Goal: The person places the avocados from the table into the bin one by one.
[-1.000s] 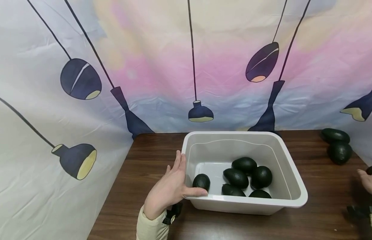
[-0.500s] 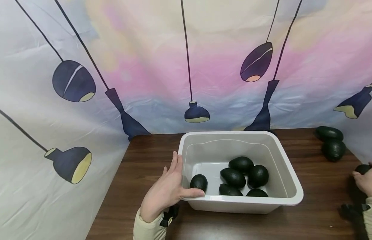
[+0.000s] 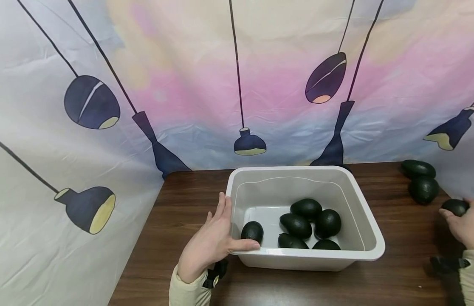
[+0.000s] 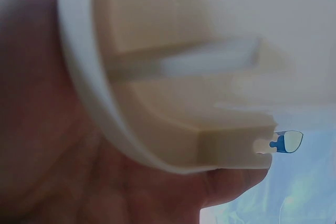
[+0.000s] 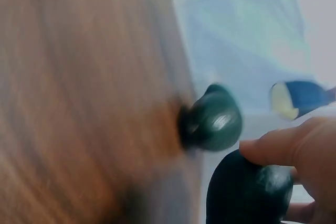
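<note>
In the head view, a light grey plastic bin (image 3: 359, 254) holds several dark green avocados (image 3: 296, 225), one of them apart at the left. My left hand (image 3: 209, 242) lies against its near left corner, thumb along the front rim and straight fingers up the left side. The left wrist view has the underside of the bin's rim (image 4: 86, 77) against that palm. At the far right, my right hand (image 3: 466, 223) holds an avocado (image 3: 455, 207) between thumb and fingers. The right wrist view shows this avocado (image 5: 244, 195) close up, gripped from its side.
Two more avocados (image 3: 423, 190) lie together at the back right of the brown wooden table (image 3: 397, 280). A cloth backdrop (image 3: 176, 63) printed with hanging lamps rises behind the table and along its left side.
The right hand has moved a little left with the avocado, bringing more of both into view. The head view has shifted slightly. The left hand stays at the bin's corner.
</note>
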The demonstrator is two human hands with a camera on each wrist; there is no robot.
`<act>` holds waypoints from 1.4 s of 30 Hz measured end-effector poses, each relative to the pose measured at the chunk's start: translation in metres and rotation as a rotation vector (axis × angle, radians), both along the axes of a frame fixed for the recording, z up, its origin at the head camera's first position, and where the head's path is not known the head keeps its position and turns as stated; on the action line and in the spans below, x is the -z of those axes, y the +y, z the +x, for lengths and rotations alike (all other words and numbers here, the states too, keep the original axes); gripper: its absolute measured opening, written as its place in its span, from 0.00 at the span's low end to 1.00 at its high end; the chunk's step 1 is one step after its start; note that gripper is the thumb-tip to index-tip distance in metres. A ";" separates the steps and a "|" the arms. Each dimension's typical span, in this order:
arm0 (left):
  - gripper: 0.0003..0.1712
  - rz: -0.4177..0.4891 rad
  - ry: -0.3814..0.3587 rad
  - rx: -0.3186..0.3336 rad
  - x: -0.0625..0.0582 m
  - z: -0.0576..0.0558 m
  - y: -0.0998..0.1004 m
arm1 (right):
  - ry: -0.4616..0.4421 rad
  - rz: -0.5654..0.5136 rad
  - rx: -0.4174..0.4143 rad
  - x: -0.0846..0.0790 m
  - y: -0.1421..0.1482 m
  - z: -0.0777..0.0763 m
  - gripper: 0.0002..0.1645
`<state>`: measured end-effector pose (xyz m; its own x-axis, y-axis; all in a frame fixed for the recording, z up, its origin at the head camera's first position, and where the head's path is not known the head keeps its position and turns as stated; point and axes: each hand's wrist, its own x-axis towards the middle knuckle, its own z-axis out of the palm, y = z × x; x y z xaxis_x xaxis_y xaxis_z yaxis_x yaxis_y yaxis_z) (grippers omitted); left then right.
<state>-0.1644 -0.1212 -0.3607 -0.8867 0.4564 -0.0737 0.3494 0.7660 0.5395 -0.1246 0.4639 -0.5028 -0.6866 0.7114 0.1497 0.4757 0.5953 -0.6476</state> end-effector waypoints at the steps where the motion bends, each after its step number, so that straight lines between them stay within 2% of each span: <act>1: 0.78 0.001 0.007 0.002 0.000 0.000 0.000 | 0.016 0.008 -0.003 -0.003 -0.003 0.000 0.44; 6: 0.78 -0.002 0.024 0.002 0.001 0.000 0.000 | 0.126 0.057 -0.021 -0.023 -0.023 -0.002 0.41; 10: 0.78 -0.004 0.025 -0.001 0.001 0.000 0.000 | 0.243 0.096 -0.064 -0.048 -0.046 0.001 0.40; 14: 0.77 -0.002 0.019 -0.003 0.000 0.000 0.000 | 0.312 0.144 -0.111 -0.078 -0.076 0.004 0.36; 16: 0.77 -0.001 0.017 -0.003 0.000 0.000 0.000 | 0.319 0.179 -0.127 -0.091 -0.089 0.004 0.36; 22: 0.77 -0.006 0.007 -0.015 -0.001 0.001 -0.001 | 0.267 0.309 -0.198 -0.119 -0.125 0.001 0.39; 29: 0.78 -0.009 0.026 -0.007 0.000 0.001 0.000 | 0.392 0.308 -0.296 -0.133 -0.155 0.005 0.39; 37: 0.78 -0.006 -0.001 -0.014 0.000 0.000 0.001 | 0.573 0.309 -0.405 -0.144 -0.183 0.013 0.40; 42: 0.78 0.000 -0.010 -0.020 0.000 -0.001 0.001 | 0.650 0.308 -0.468 -0.147 -0.196 0.015 0.41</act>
<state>-0.1649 -0.1199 -0.3604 -0.8949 0.4386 -0.0828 0.3285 0.7728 0.5429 -0.1101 0.2684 -0.3561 -0.6104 0.2398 0.7550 -0.2721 0.8316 -0.4841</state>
